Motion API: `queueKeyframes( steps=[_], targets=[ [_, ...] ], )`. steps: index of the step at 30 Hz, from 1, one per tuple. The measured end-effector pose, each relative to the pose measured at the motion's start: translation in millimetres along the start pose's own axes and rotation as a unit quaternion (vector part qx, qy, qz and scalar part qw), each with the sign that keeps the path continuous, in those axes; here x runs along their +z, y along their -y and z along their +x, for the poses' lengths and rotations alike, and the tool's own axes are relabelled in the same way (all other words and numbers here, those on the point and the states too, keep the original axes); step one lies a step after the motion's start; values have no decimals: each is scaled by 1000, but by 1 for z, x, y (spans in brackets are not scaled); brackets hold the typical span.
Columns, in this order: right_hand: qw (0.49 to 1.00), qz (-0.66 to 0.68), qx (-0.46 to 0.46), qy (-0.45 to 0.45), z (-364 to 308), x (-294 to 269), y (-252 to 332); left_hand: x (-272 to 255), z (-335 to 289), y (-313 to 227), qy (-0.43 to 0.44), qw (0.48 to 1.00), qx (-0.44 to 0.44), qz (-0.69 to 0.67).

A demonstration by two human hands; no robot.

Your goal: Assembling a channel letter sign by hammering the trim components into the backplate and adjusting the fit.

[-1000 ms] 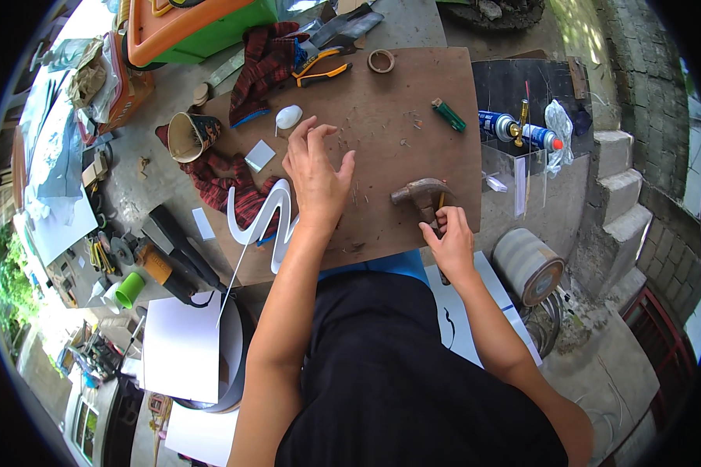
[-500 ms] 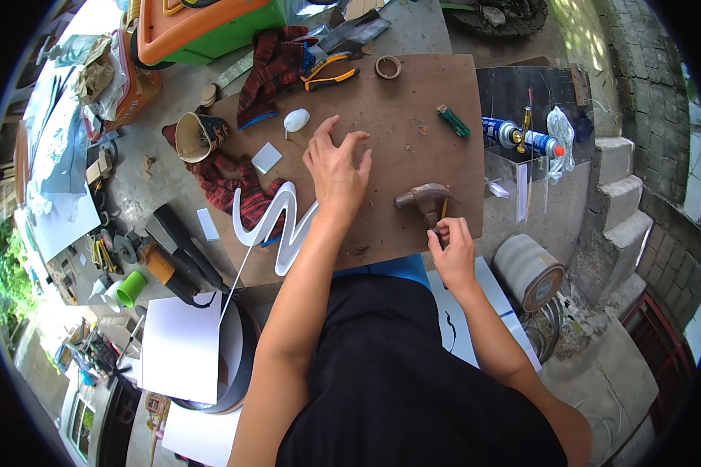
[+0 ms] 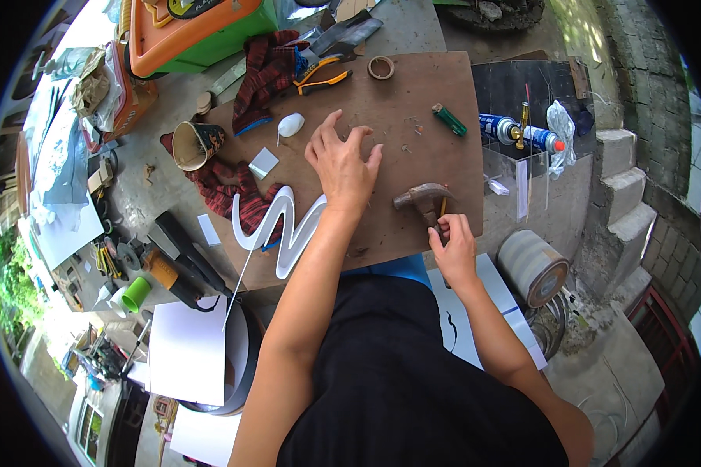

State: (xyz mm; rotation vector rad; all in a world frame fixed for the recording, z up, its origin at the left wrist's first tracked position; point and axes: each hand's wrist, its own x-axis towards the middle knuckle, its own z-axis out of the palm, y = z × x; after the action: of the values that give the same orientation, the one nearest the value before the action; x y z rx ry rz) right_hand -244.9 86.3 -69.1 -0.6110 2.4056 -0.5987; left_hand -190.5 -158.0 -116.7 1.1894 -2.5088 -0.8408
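Note:
My left hand [image 3: 343, 165] hovers above the brown board [image 3: 397, 101] with its fingers spread and nothing in them. Its forearm crosses in front of a wavy white strip [image 3: 290, 253], hiding the strip's right end. At the board's right front, the fingers of my right hand [image 3: 455, 247] close around the handle of a hammer [image 3: 423, 198], its head toward the board's middle. A thin yellow stick [image 3: 443, 206] shows between hammer and fingertips; whether the fingers touch it is unclear. Left of my left hand are a white dropper bottle [image 3: 291, 124] and a small pale square [image 3: 263, 163].
Pliers [image 3: 319, 76], a tape roll [image 3: 381, 68] and a green-handled tool [image 3: 449, 120] lie on the board. A paper cup [image 3: 196, 145] and dark red gloves [image 3: 226, 187] sit left. Blue gas canisters [image 3: 500, 127] stand right. An angle grinder [image 3: 163, 268] lies at the left edge.
My left hand has moved slightly right, fingers still spread. The right hand stays at the hammer. The whole view has shifted a little.

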Motion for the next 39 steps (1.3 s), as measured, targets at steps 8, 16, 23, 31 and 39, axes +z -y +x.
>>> queueKeyframes(
  steps=[8,16,23,31,39],
  targets=[
    [1000,-5,15,2,-4,-2,-5,-16,-3,-13,-16,1000,3,0],
    [998,-45,-4,34,-7,8,-19,-105,-70,33,51,997,51,7],
    [996,-35,-75,-17,-8,19,-25,-156,-133,53,32,998,-52,25],
    [993,6,-65,-99,-16,-3,-34,-187,-193,73,-11,989,-139,45],
    [990,-20,-45,-134,3,5,-86,-185,-248,96,-39,964,-255,-64]
  ],
)
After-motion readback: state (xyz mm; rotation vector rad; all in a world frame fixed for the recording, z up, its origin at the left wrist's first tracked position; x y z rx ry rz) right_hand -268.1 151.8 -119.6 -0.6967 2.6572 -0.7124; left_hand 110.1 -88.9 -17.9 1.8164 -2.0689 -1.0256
